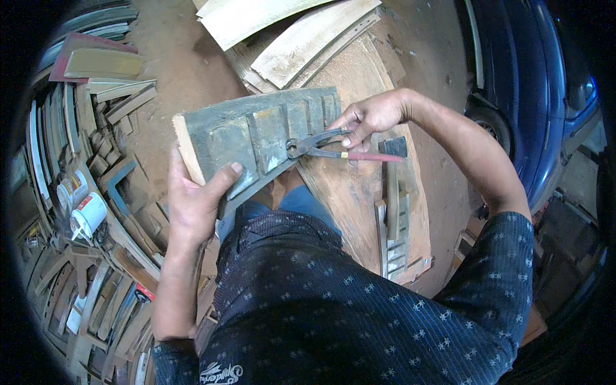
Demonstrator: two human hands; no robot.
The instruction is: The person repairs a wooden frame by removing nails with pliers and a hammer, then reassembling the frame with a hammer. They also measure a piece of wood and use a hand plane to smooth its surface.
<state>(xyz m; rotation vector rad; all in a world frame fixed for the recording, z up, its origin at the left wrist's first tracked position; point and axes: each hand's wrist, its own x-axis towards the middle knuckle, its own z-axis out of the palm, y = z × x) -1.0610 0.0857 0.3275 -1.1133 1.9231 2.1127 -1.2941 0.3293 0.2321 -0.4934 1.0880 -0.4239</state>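
My left hand (194, 208) grips the left end of a thick, weathered grey wooden block (224, 147). Its thumb lies over the face, and the fingers pass behind, mostly hidden. The block is held tilted in front of my body, with a row of grooves across its face and pale bare wood at its left end. Between the thumb and fingers of my right hand (378, 115) is a pair of pincers (314, 144). Their jaws are at the block's grooved face; I cannot tell whether they grip anything. The red-coated handle stands spread away below my right hand.
Beyond the block, curved pale boards (314, 42) lie on a wooden worktop (343, 205). Narrow wooden strips (393, 212) rest at its right side. Stacked offcuts (115, 256) and a white bucket (90, 213) crowd the left. A blue car (526, 83) stands at the right.
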